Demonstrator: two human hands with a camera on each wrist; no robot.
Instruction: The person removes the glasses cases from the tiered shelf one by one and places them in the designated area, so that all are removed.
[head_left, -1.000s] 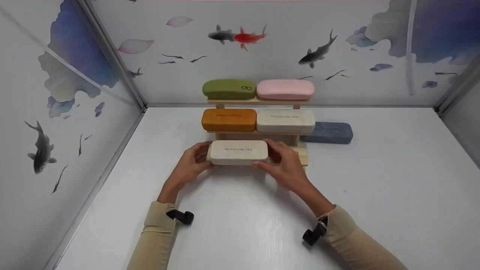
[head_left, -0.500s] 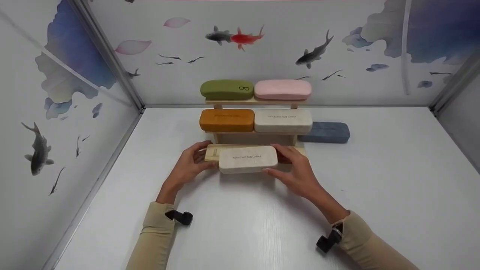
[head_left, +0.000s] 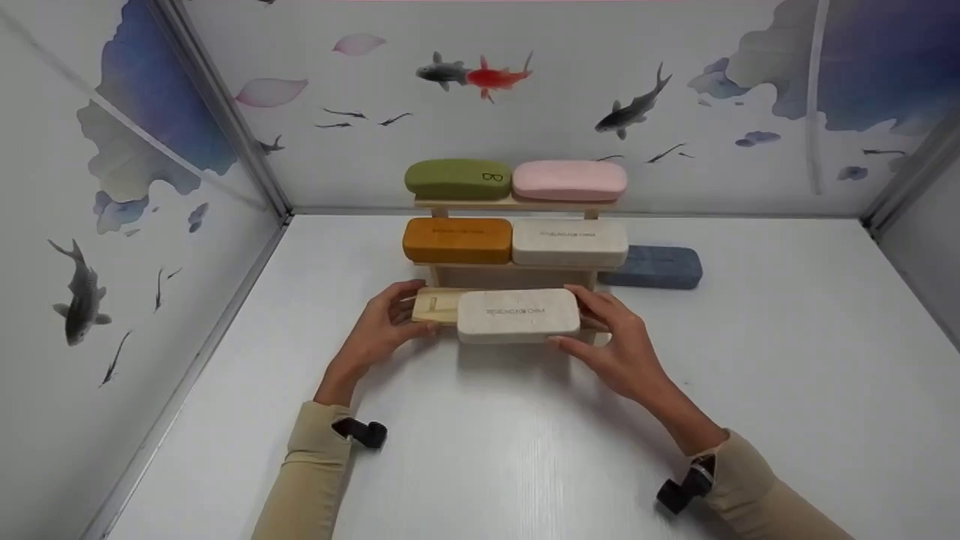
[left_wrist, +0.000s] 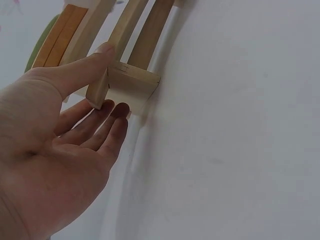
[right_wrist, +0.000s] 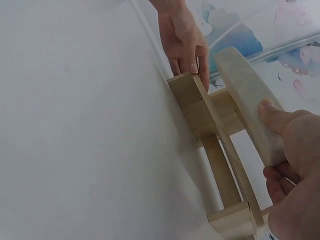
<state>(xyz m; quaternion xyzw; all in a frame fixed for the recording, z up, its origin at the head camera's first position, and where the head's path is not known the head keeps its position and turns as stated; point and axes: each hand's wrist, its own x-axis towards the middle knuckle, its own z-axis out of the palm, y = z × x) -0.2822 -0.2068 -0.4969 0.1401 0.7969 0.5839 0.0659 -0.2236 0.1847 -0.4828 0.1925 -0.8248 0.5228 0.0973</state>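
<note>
My right hand [head_left: 619,345] holds a cream glasses case [head_left: 517,316] by its right end, thumb on the near side. In the right wrist view the case [right_wrist: 247,100] is lifted off the bottom shelf. My left hand [head_left: 381,322] grips the left end of that shelf on a wooden tiered rack [head_left: 436,306], thumb above and fingertips curled beneath. The middle shelf bears an orange glasses case [head_left: 457,241] and another cream glasses case [head_left: 570,244]. On the top shelf sit a green glasses case [head_left: 457,180] and a pink glasses case [head_left: 570,181].
A blue-grey glasses case [head_left: 664,267] lies on the white table [head_left: 480,450] behind the rack's right side, partly hidden by the rack. Printed walls [head_left: 300,157] with fish pictures enclose the table at the back and sides.
The cream case has come off the left part of the bottom shelf and shifted right with my right hand, first toward me. My left hand has stayed on the shelf end.
</note>
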